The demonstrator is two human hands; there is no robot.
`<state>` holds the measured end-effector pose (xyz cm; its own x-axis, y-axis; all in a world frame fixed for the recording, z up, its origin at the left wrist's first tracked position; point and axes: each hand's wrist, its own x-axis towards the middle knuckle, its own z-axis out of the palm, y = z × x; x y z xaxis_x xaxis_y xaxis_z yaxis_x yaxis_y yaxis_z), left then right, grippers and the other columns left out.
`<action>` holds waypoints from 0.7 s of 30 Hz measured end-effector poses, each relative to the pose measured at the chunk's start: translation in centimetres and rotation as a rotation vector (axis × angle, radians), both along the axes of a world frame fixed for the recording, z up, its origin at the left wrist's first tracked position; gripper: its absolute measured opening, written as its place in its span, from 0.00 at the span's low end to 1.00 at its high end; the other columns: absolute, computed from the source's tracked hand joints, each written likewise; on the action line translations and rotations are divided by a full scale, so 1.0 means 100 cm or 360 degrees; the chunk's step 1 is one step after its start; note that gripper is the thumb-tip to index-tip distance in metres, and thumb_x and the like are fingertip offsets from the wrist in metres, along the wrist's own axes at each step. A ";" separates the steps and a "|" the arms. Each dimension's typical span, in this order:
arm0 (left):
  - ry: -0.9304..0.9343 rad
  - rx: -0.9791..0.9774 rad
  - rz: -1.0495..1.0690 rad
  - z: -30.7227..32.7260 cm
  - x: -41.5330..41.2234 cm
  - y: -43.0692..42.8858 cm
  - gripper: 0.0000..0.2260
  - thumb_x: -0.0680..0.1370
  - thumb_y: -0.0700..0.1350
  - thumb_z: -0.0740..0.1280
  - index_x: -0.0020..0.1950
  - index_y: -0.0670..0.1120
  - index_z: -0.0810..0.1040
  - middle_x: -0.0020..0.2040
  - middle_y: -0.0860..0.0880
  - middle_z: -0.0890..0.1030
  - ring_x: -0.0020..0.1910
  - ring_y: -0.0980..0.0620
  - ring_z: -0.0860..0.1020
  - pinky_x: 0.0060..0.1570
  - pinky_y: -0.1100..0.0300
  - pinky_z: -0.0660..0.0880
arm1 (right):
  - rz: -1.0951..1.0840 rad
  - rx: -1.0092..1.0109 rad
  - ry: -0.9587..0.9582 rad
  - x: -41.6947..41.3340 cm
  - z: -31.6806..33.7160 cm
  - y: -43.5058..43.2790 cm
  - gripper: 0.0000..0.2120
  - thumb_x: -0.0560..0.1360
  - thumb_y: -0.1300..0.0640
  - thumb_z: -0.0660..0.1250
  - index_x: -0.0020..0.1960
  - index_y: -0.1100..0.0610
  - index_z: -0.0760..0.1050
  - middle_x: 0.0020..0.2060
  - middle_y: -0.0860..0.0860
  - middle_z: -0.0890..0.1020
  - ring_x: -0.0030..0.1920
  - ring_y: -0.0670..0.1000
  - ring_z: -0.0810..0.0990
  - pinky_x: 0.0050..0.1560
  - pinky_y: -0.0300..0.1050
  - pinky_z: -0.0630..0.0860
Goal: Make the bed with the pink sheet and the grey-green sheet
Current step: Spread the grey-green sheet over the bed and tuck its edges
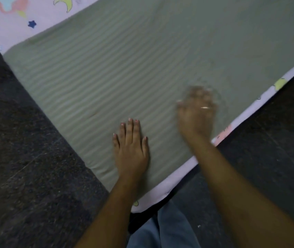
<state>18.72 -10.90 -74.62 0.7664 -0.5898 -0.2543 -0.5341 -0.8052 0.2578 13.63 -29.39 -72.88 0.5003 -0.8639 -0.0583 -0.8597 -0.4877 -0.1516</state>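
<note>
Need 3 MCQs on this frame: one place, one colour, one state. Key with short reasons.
1. The left hand lies on: A) the pink sheet B) the grey-green sheet C) neither sheet.
2. The star printed on the pink sheet is: A) yellow B) red C) dark blue.
3. The left hand's fingers are: A) straight and flat B) curled round a fold C) pinching a hem.

Key:
1 B, the palm is down on the striped green cloth.
2 C, the star is dark blue, below the yellow moon.
3 A, all the fingers lie extended on the sheet.
</note>
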 end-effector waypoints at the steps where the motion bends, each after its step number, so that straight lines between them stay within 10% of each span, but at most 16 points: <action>1: 0.0009 -0.0007 0.0013 -0.002 0.002 -0.002 0.26 0.79 0.54 0.49 0.76 0.46 0.60 0.76 0.47 0.61 0.76 0.46 0.58 0.73 0.46 0.51 | 0.0394 0.0019 -0.0091 0.018 -0.004 0.025 0.26 0.76 0.48 0.57 0.71 0.58 0.68 0.69 0.58 0.70 0.70 0.61 0.67 0.68 0.59 0.63; 6: -0.0075 -0.0033 0.0097 -0.008 0.006 -0.008 0.26 0.79 0.52 0.48 0.76 0.43 0.59 0.76 0.45 0.61 0.75 0.45 0.58 0.73 0.49 0.47 | 0.1321 0.0181 0.0071 0.028 -0.023 0.027 0.26 0.76 0.42 0.51 0.70 0.49 0.69 0.69 0.50 0.72 0.69 0.54 0.70 0.68 0.57 0.63; 15: 0.0120 0.0080 0.0000 0.005 0.008 -0.042 0.34 0.75 0.60 0.37 0.78 0.47 0.47 0.79 0.48 0.49 0.77 0.46 0.47 0.72 0.40 0.43 | -0.0048 0.0048 0.0409 -0.050 0.008 -0.147 0.27 0.81 0.43 0.48 0.77 0.51 0.51 0.77 0.55 0.55 0.76 0.58 0.52 0.73 0.60 0.50; 21: 0.0292 0.0045 -0.0068 0.000 0.007 -0.093 0.25 0.83 0.52 0.44 0.78 0.49 0.44 0.79 0.52 0.43 0.77 0.53 0.41 0.73 0.44 0.40 | 0.1001 0.0187 0.0130 0.009 -0.011 -0.004 0.24 0.80 0.47 0.48 0.74 0.51 0.62 0.74 0.50 0.65 0.73 0.52 0.63 0.72 0.54 0.57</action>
